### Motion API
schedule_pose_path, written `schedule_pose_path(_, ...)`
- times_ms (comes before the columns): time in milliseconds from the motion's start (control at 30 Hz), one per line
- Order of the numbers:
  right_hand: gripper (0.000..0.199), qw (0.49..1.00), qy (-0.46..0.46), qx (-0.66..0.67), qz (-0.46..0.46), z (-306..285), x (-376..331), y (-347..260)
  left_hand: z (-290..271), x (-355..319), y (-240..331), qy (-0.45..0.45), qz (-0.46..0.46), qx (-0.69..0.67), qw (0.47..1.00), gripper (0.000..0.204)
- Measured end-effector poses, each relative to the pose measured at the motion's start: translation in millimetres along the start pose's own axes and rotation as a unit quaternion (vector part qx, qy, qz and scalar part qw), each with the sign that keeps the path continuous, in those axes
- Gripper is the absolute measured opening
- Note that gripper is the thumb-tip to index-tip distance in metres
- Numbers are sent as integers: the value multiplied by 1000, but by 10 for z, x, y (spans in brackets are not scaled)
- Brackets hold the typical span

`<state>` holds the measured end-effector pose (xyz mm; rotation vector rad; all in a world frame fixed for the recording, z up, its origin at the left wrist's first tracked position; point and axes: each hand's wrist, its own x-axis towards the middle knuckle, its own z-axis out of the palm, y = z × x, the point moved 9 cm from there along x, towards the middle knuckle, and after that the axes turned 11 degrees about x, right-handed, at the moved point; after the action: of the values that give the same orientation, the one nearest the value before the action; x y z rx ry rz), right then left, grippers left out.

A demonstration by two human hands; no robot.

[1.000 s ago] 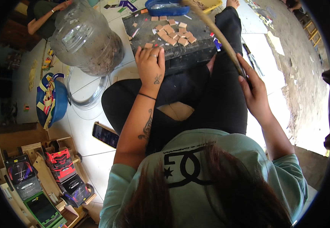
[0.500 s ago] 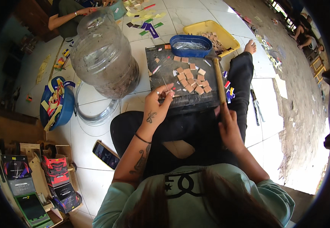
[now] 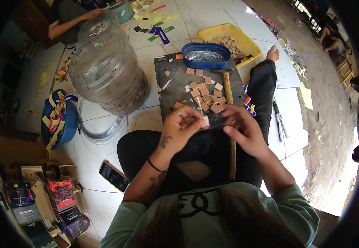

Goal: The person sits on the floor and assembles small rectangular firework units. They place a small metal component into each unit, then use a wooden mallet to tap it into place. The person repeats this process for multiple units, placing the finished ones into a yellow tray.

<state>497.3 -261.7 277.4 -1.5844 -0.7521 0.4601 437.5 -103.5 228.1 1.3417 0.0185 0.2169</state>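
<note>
My left hand (image 3: 180,129) pinches a small pale wooden square (image 3: 204,121) above the near edge of a dark board (image 3: 172,89). From the square a thin nail (image 3: 200,106) sticks up; whether it goes right through, I cannot tell. To the right of it, my right hand (image 3: 245,128) is empty, fingers apart and slightly blurred. Beside that hand a hammer (image 3: 228,89) lies with its head on the board and its wooden handle running down over my lap. Several brown wooden squares (image 3: 204,92) lie scattered on the board.
A blue tub of nails (image 3: 206,56) stands at the board's far end, beside a yellow basin (image 3: 251,41) of wooden squares. Left are a large clear plastic bottle (image 3: 109,74), a wire coil (image 3: 101,128), a blue basin of strips (image 3: 65,124) and a phone (image 3: 113,175). Another person sits far left.
My right hand has let go of the hammer and moved toward my left hand. The hammer now lies on the board and lap. My left hand has moved right, raising the nailed square.
</note>
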Motion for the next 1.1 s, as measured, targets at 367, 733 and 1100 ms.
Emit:
schedule_pose_path(367, 43, 984, 104, 105, 95, -1168, 1673, 414, -388, -197, 151, 90, 17, 316, 944, 23)
schedule_pose_path(733, 20, 884, -77, -461, 0, -411, 2361, 464, -357, 779, 127, 115, 111, 669, 726, 31)
schedule_pose_path(1100, 17, 826, -140, -539, 87, -241, 2629, 763, -489, 450, 208, 174, 152, 498, 836, 19)
